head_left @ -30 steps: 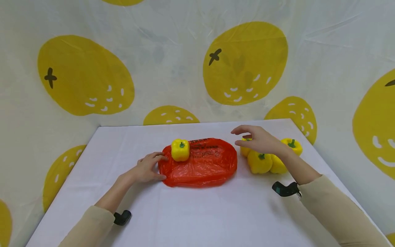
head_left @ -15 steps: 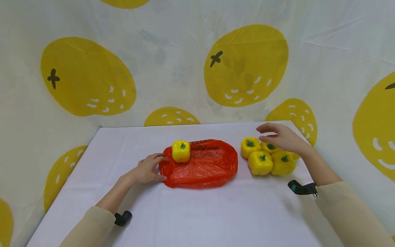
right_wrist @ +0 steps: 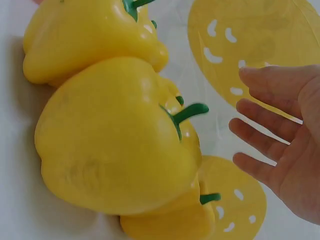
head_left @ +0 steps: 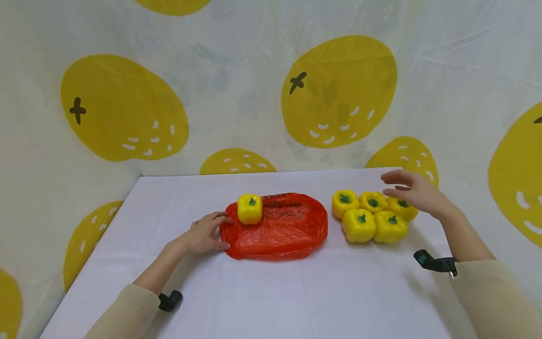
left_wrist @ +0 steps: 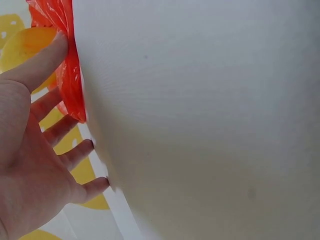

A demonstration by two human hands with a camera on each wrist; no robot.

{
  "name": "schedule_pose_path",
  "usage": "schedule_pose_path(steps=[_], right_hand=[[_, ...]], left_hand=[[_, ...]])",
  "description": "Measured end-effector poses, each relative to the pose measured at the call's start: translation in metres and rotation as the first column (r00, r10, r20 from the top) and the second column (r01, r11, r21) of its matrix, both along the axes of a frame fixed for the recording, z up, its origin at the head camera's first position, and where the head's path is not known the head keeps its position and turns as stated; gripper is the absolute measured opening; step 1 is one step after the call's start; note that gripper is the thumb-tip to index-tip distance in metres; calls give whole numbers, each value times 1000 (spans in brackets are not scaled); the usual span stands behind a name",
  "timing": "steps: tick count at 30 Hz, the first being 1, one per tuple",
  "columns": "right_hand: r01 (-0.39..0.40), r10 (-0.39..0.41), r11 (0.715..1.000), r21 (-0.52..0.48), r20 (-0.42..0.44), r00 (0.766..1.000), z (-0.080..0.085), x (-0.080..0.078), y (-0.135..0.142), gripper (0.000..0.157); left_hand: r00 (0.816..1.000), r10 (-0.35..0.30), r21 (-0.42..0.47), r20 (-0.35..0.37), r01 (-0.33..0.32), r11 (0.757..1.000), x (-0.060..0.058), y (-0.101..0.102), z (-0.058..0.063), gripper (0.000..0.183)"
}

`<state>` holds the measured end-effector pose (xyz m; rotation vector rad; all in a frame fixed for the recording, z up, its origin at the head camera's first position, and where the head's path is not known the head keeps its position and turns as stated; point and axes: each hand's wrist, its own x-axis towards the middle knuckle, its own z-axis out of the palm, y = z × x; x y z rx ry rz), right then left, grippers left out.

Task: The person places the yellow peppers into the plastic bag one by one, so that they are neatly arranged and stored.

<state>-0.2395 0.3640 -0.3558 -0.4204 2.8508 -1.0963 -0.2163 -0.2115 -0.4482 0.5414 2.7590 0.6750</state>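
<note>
A red plastic bag lies flat on the white table, with dark lettering along its far side. One yellow bell pepper sits on its left part, green stem up. My left hand rests at the bag's left edge, fingers spread; in the left wrist view the thumb and fingers touch the red plastic. To the bag's right, several yellow bell peppers stand close together in two rows. Above the far right bell pepper hovers my right hand, holding nothing, its fingers loosely bent and apart from the peppers in the right wrist view.
The white-covered table ends at a far edge in front of a pale curtain printed with big yellow fruit. A dark wrist camera juts from the right sleeve, another camera from the left.
My right hand has moved right across the group of peppers, bringing more of them into sight. The left hand stays at the bag's edge, and the pepper on the bag has not moved.
</note>
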Motion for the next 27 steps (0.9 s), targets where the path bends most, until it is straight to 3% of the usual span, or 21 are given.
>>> schedule_pose_path(steps=[9, 21, 27], right_hand=[[56, -55, 998, -2, 45, 997, -6, 5, 27, 59], [39, -42, 999, 23, 170, 984, -24, 12, 54, 70], [28, -31, 999, 21, 181, 983, -36, 10, 57, 71]], left_hand=[[1000, 7, -9, 0, -7, 1000, -1, 0, 1, 67], [1000, 3, -9, -1, -3, 1000, -1, 1, 0, 67], [1000, 1, -7, 0, -1, 1000, -1, 0, 0, 67]])
